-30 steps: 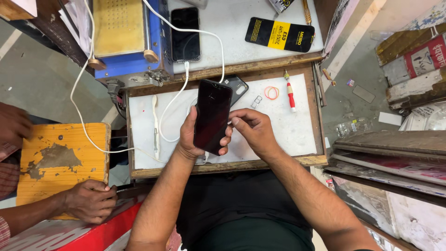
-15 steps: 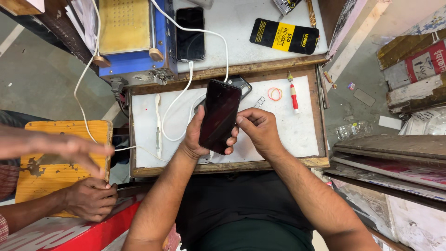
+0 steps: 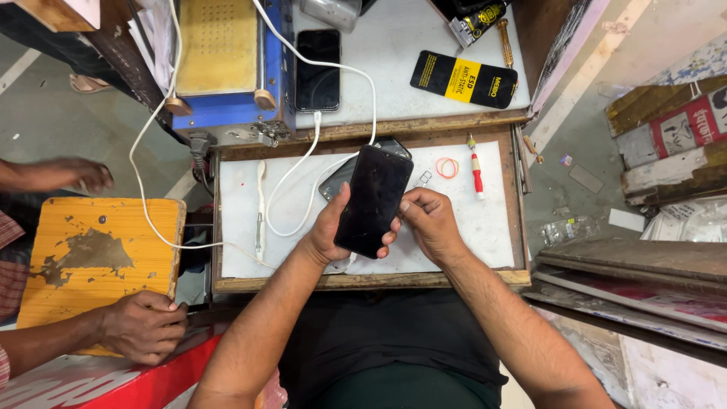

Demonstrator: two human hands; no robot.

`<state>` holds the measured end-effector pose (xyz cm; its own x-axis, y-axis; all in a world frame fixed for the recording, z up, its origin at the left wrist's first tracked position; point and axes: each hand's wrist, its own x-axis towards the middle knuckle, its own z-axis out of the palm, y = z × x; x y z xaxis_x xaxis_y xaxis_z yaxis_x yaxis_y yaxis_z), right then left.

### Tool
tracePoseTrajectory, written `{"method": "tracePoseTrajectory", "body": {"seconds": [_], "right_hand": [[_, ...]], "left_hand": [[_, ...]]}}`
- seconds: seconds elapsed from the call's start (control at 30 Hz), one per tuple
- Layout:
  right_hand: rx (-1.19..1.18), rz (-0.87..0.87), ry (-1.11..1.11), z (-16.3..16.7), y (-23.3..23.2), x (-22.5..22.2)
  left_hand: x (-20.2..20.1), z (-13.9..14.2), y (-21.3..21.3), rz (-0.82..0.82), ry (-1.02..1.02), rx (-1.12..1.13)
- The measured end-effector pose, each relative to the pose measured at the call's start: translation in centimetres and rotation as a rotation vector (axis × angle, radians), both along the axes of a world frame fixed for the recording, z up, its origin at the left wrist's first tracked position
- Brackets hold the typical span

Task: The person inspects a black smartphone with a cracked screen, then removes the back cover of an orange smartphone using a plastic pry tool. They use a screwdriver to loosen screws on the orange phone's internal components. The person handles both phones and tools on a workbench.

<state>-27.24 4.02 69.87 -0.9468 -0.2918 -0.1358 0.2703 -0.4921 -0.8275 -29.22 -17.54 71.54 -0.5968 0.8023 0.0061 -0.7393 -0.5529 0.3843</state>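
Since before, the phone (image 3: 373, 200) has tilted further right. Left hand (image 3: 331, 229) grips it underneath, fingers curled; right hand (image 3: 430, 221) pinches its right edge above the tray (image 3: 496, 227).

Left hand (image 3: 333, 231) cupped, right hand (image 3: 432, 223) pinching.

Wood-framed white worktop (image 3: 485, 227) in the middle, a second white bench (image 3: 394, 68) beyond it. Yellow stool (image 3: 98, 257) on the left over grey concrete floor (image 3: 68, 121). Stacked boards (image 3: 644, 280) on the right, even daylight.
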Motion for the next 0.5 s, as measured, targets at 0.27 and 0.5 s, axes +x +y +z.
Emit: {"method": "tracePoseTrajectory", "body": {"seconds": [0.27, 0.5], "right_hand": [[0.002, 0.007, -0.035, 7.1, -6.6, -2.2], [-0.008, 0.011, -0.034, 9.5, -13.1, 3.8]], "left_hand": [[-1.6, 7.9, -6.7, 0.055, 0.021, -0.061], [4.3, 10.3, -12.9, 0.060, 0.044, -0.064]]}}
